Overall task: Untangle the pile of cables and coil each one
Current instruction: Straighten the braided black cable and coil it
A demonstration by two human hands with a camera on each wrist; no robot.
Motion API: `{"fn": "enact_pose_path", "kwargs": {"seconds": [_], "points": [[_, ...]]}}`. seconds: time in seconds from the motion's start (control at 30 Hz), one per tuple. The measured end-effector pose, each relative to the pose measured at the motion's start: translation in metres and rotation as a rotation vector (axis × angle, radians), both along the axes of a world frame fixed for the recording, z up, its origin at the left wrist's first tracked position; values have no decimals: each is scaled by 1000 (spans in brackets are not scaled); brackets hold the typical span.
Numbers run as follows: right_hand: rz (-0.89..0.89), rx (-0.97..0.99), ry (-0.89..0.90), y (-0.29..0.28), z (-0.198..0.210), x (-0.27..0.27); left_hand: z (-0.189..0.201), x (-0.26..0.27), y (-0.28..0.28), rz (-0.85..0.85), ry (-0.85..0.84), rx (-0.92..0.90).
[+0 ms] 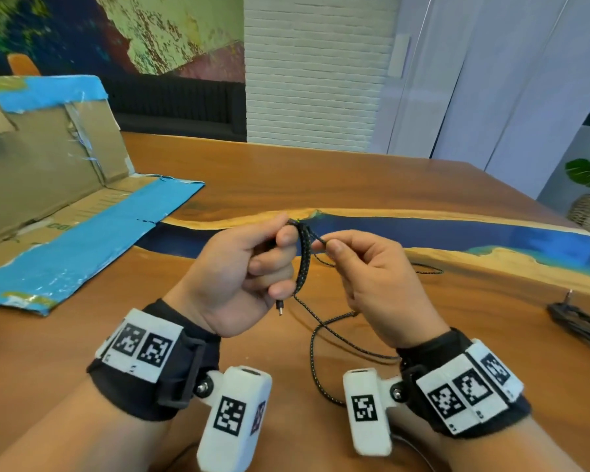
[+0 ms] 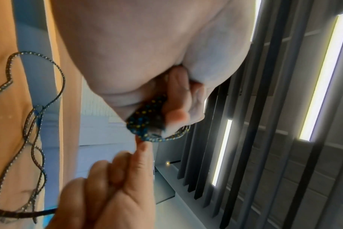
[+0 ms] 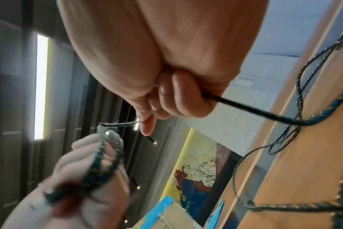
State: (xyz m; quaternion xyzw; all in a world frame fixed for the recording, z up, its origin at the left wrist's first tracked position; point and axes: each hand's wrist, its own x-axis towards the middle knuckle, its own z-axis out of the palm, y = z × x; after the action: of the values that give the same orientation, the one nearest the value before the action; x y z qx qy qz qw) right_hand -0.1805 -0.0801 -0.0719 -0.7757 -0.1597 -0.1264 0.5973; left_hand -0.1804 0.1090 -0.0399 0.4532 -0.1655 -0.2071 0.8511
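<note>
A black braided cable with yellow flecks (image 1: pixel 303 258) is partly folded into a small bundle, and my left hand (image 1: pixel 252 264) grips that bundle (image 2: pixel 147 122) above the table. Its small plug (image 1: pixel 280 306) hangs below my left fingers. My right hand (image 1: pixel 365 267) pinches a strand of the same cable (image 3: pixel 264 114) just right of the bundle. The loose remainder (image 1: pixel 321 349) trails down onto the wooden table (image 1: pixel 389 185) between my wrists and off to the right.
A flattened cardboard box with blue tape (image 1: pixel 65 185) lies on the left of the table. Another black cable with a plug (image 1: pixel 576 318) lies at the table's right edge. A blue resin strip (image 1: pixel 423 229) crosses the table.
</note>
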Motion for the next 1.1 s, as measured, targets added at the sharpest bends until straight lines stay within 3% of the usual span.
{"fn": "enact_pose_path", "kwargs": {"seconds": [0.1,0.17,0.27,0.33,0.43,0.5,0.57,0.7,0.9,1.03,1.1], "points": [[48,-222,100,4,-2,-2,2,2,2,56,-34,-211],[181,-329,169,10,-2,-8,1,7,3,165,-81,-208],[294,-472,170,15,3,-18,-3,8,-2,345,-182,87],[317,-485,137,13,11,-24,-7,5,-8,365,-221,362],[262,-300,90,-2,20,-21,-11,2,-8,236,-366,784],[167,-140,67,-17,23,-14,-12,2,-6,110,-401,898],[83,-45,53,-30,24,-8,-12,2,-2,-8,-373,826],[18,-66,31,-35,19,-2,-11,0,-1,-126,-282,440],[138,-177,114,-21,13,-1,-8,-2,-10,-42,-83,-116],[245,-394,131,-4,4,-6,-8,-3,-19,103,-59,-311],[316,-402,227,5,0,-9,-8,0,-17,233,-87,-295]]}}
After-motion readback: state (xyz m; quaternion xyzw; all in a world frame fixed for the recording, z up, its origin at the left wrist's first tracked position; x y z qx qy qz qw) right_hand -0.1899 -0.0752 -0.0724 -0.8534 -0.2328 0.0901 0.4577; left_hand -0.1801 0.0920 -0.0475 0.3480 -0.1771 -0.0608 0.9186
